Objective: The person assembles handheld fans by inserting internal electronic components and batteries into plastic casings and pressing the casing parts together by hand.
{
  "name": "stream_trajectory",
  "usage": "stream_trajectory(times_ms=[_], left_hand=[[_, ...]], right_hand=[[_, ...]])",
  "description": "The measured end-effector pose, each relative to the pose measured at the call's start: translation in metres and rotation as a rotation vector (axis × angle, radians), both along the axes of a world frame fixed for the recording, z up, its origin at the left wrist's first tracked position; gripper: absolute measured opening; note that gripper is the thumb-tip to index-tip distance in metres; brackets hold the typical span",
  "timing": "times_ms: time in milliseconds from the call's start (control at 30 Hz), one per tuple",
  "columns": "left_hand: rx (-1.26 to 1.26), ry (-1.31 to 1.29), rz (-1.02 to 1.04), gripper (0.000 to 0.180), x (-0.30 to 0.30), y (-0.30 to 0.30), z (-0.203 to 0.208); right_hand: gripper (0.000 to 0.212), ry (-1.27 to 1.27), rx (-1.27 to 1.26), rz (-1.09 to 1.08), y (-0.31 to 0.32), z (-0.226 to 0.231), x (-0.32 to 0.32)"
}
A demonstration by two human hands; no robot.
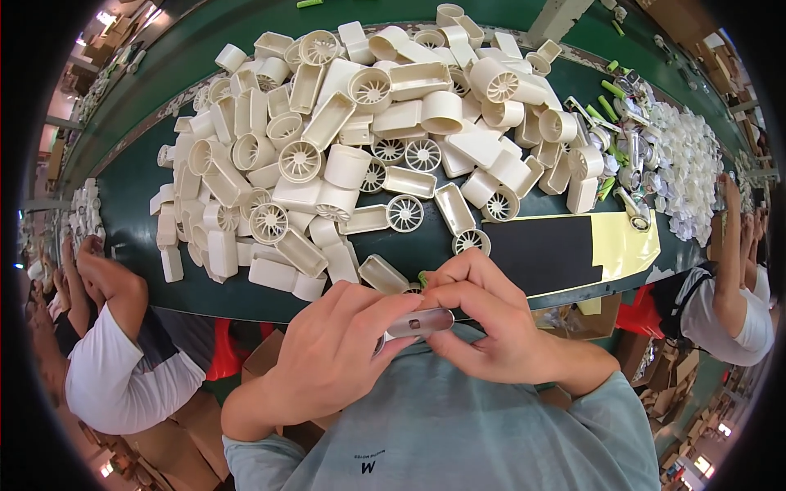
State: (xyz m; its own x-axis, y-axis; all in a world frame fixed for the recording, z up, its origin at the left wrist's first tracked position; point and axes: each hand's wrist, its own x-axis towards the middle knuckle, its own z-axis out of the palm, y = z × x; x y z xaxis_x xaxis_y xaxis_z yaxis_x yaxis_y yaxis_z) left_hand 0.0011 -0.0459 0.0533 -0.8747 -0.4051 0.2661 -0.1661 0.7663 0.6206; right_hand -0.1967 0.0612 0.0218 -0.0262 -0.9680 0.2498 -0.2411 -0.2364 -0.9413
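Note:
Close to my body, in front of the table's near edge, a small silvery-white part (pixel 434 321) with a rounded end and a little dark square on it is held between my hands. My left hand (pixel 332 344) is closed round its left side. The right hand (pixel 490 323) pinches at its far right side, thumb and forefinger bent in. A bit of green (pixel 423 278) shows just beyond my fingertips; whether it belongs to the part I cannot tell. My fingers cover much of the held piece. Beyond them lie cream plastic housings (pixel 405 213) with spoked round ends.
The housings form a big heap on the dark green table (pixel 131 237). A black sheet (pixel 536 254) lies on yellow backing (pixel 626 250) at right. Farther right are metallic parts with green cylinders (pixel 626 155) and clear plastic pieces (pixel 684 164). Co-workers (pixel 123 360) sit on both sides.

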Motion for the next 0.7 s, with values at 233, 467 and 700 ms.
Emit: stream_trajectory(times_ms=[233, 467, 700], left_hand=[[0.056, -0.023, 0.008, 0.066, 0.001, -0.002, 0.006], [0.05, -0.038, -0.018, 0.066, 0.002, -0.003, 0.007], [0.015, -0.009, -0.033, 0.066, 0.001, -0.005, 0.007]], right_hand=[[0.036, -0.172, -0.044, -0.015, -0.005, -0.013, 0.003], [0.034, -0.135, -0.016, 0.014, -0.004, -0.007, -0.001], [0.033, -0.192, 0.052, 0.063, -0.005, -0.008, -0.004]])
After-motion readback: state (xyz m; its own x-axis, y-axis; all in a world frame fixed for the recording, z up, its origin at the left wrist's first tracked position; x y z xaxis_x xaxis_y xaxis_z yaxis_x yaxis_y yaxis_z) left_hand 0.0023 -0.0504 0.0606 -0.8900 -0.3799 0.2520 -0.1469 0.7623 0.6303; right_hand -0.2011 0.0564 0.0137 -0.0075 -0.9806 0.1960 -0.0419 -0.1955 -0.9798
